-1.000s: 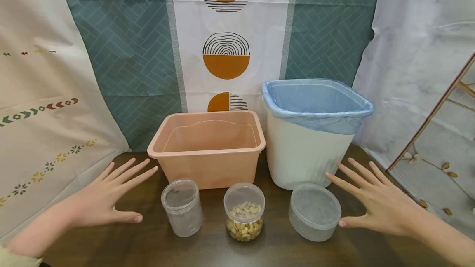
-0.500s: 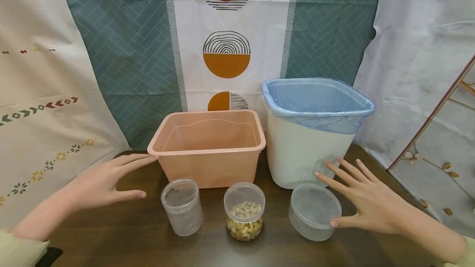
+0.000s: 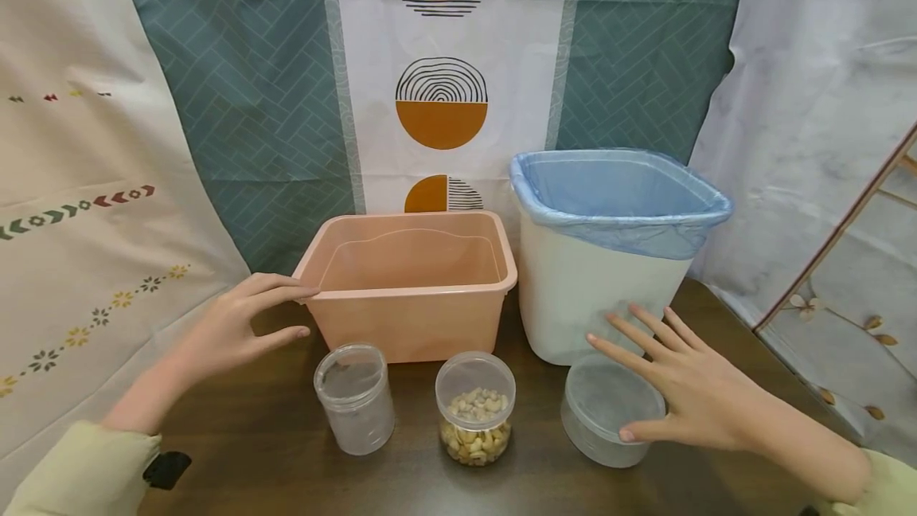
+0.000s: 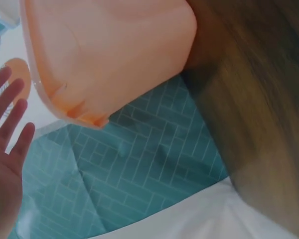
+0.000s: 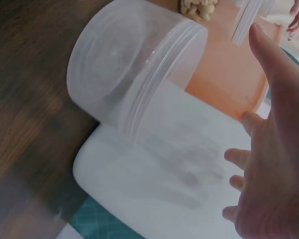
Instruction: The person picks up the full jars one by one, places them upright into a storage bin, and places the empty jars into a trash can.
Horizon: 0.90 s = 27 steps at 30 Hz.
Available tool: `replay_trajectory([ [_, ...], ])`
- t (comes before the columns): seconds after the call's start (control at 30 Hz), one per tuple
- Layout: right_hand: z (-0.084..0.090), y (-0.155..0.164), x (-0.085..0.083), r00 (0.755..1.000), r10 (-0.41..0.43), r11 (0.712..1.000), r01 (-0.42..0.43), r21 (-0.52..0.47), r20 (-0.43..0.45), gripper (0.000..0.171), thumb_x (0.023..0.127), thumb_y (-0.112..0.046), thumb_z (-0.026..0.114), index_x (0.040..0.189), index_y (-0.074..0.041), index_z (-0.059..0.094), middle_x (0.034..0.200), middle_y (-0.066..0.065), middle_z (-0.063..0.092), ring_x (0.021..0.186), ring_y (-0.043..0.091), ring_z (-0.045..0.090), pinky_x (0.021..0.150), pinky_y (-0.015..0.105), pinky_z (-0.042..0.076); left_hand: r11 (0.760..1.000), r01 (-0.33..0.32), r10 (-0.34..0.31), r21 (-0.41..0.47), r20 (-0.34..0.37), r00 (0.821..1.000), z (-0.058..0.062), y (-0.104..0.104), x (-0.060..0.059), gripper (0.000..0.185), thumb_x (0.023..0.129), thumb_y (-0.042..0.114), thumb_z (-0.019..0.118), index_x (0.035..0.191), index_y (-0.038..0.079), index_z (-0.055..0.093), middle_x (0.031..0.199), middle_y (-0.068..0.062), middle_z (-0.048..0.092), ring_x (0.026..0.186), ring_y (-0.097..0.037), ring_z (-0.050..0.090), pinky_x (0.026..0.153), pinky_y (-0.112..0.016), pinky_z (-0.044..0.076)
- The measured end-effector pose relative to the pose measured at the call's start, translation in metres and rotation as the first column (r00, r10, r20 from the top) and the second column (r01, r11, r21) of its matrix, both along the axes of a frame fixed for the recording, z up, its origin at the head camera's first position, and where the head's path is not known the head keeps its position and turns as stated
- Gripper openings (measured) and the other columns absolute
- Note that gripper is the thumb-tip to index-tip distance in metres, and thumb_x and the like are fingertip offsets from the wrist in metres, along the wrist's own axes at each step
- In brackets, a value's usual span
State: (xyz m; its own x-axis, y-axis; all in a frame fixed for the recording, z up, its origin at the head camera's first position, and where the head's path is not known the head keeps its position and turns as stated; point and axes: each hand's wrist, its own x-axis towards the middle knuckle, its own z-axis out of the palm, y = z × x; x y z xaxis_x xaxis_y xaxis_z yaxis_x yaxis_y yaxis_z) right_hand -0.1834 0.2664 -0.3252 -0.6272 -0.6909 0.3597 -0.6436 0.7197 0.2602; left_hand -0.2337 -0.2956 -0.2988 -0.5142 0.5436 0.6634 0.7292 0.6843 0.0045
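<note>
Your left hand [image 3: 243, 321] has its fingers stretched out and holds nothing. Its fingertips are up at the left corner of the peach tub [image 3: 415, 325]. They may be touching it, but the left wrist view cuts part of the hand off, so I can't tell. The tub sits flat on the brown table [image 3: 286, 468] with its open top facing up. Its long side runs left to right, going off to the right of those fingertips.

Your right hand [image 3: 688, 396] is spread wide, with gaps between the fingers, and holds nothing. The wide low jar [image 3: 602, 408] is below and left of that hand, not touching it. It stands upright with its round top facing up, and it is wider than it is tall.

The tall clear jar [image 3: 357, 408] stands upright just right of your left thumb, its long way going up and down. The nut jar [image 3: 475, 420] stands upright between your two hands. Past your right fingertips is the white bin [image 3: 566, 293], its mouth facing up and lined with a blue bag [image 3: 645, 241].
</note>
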Motion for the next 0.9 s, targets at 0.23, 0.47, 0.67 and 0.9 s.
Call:
replay_trajectory([
  [0.23, -0.002, -0.011, -0.004, 0.999, 0.01, 1.0, -0.01, -0.005, 0.037, 0.1, 0.074, -0.08, 0.062, 0.156, -0.032, 0.03, 0.162, 0.009, 0.03, 0.153, 0.032, 0.017, 0.12, 0.028, -0.021, 0.988, 0.059, -0.056, 0.14, -0.028, 0.998, -0.011, 0.008, -0.012, 0.047, 0.06, 0.001, 0.089, 0.104, 0.013, 0.077, 0.104, 0.004, 0.068, 0.1, -0.009, 0.056, 0.094, -0.005, 0.035],
  [0.47, -0.004, -0.026, -0.008, 0.997, 0.069, 0.997, -0.068, -0.018, 0.028, 0.103, 0.072, -0.078, 0.065, 0.156, -0.03, 0.031, 0.162, 0.008, 0.031, 0.15, 0.035, 0.024, 0.12, 0.029, -0.021, 0.969, 0.059, -0.063, 0.241, 0.007, 0.998, -0.022, 0.011, -0.02, 0.039, 0.063, -0.007, 0.086, 0.097, 0.012, 0.079, 0.096, 0.005, 0.067, 0.095, -0.004, 0.054, 0.084, -0.009, 0.04],
  [0.67, -0.004, -0.046, -0.014, 0.993, 0.114, 0.993, -0.114, -0.015, 0.028, 0.1, 0.074, -0.081, 0.06, 0.156, -0.031, 0.031, 0.161, 0.008, 0.034, 0.147, 0.035, 0.03, 0.125, 0.042, -0.008, 0.945, 0.064, -0.069, 0.319, 0.005, 0.998, -0.029, 0.013, -0.025, 0.039, 0.064, -0.01, 0.085, 0.095, 0.012, 0.08, 0.092, 0.004, 0.066, 0.085, -0.007, 0.049, 0.074, -0.016, 0.036],
  [0.9, -0.003, -0.072, -0.025, 0.983, 0.156, 0.988, -0.157, -0.003, 0.101, 0.095, 0.079, -0.084, 0.047, 0.157, -0.033, 0.027, 0.162, 0.005, 0.031, 0.149, 0.035, 0.028, 0.114, 0.062, 0.026, 0.937, 0.038, -0.043, 0.348, 0.005, 0.999, -0.034, 0.015, -0.03, 0.039, 0.065, -0.015, 0.082, 0.094, 0.011, 0.08, 0.091, 0.002, 0.065, 0.084, -0.006, 0.049, 0.074, -0.012, 0.035],
])
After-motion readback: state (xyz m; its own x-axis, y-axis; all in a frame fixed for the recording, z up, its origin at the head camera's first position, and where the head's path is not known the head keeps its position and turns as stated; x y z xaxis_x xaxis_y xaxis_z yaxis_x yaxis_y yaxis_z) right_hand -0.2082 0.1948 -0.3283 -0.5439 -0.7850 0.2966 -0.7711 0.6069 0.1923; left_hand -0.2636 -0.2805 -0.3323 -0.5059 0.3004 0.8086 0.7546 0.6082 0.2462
